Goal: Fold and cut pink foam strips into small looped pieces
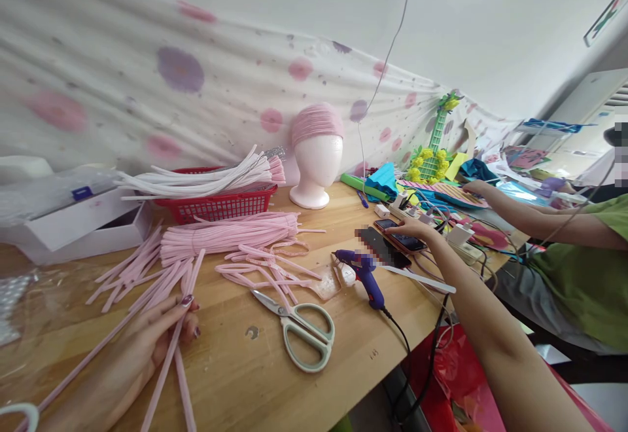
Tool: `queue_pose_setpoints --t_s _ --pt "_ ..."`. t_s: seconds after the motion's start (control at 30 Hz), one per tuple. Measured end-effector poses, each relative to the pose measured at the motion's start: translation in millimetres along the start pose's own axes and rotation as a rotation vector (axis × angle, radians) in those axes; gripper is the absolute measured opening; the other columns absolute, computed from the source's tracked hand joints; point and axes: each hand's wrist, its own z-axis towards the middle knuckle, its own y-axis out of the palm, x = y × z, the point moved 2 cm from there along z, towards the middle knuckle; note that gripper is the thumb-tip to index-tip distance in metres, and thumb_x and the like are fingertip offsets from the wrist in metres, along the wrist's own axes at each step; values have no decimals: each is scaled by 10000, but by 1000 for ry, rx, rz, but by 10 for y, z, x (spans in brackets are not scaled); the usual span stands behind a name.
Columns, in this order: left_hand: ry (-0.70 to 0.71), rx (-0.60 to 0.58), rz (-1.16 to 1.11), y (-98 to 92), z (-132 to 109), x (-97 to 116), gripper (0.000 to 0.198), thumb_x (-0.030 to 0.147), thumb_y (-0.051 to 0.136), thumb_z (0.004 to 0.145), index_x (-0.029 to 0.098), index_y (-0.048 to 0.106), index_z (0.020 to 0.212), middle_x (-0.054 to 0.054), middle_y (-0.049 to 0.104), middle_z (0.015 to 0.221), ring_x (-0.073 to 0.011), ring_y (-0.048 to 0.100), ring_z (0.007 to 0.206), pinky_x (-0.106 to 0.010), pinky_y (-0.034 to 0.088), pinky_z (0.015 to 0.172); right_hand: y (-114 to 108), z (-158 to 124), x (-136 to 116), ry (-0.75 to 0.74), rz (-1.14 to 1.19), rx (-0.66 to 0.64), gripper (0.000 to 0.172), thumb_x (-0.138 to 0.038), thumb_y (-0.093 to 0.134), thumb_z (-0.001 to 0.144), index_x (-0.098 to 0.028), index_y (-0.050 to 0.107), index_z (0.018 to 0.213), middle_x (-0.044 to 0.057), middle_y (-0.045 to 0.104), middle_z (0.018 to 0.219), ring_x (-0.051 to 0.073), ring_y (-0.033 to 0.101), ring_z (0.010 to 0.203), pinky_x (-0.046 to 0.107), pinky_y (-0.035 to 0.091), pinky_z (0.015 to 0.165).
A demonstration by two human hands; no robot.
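You are pinching pink fuzzy sticks (167, 364) between the thumb and fingers of your left hand (169, 330), their lower ends hanging down past your palm and their tops pointing towards the thick pink bundle (230, 235) lying just beyond; your right hand (415, 228) is reaching far across the table (235, 393), well apart from those sticks, and its fingers are touching a phone (409, 242), though you cannot tell whether they are gripping it; between your two hands, scissors (286, 318) are lying with their blades partly apart, and a purple glue gun (366, 275) is resting on its side near a second, dark phone (380, 245); behind the bundle, a red basket (216, 208) is holding white sticks (206, 182), and a white foam head (318, 163) is standing upright beside it, wearing a pink covering (317, 122); to your right, a co-worker's hand (475, 187) is resting among coloured craft pieces.
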Motion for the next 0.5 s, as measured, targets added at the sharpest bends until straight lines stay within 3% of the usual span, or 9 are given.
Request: queue_pose_setpoints --t_s 0.17,0.33,0.5 --pt "-14 16 -5 37 -51 65 408 483 828 460 198 685 715 2 673 632 -162 610 690 -201 520 681 -4 -19 -12 19 -9 -25 669 -524 703 714 -186 586 1278 153 690 1130 353 653 1023 389 532 875" --pt "-40 54 -53 53 -51 95 461 466 850 370 187 693 702 -11 681 618 -166 617 664 -196 526 644 -24 -49 -62 6 -18 -11 809 -499 710 701 -171 466 1399 164 620 1271 370 601 1131 432 503 941" --pt "-23 55 -44 63 -49 100 434 446 843 384 186 698 698 -23 685 615 -177 622 674 -212 535 669 -35 -70 -78 -16 -11 22 773 -487 723 683 -207 500 1368 134 636 1257 345 626 1100 400 529 899"
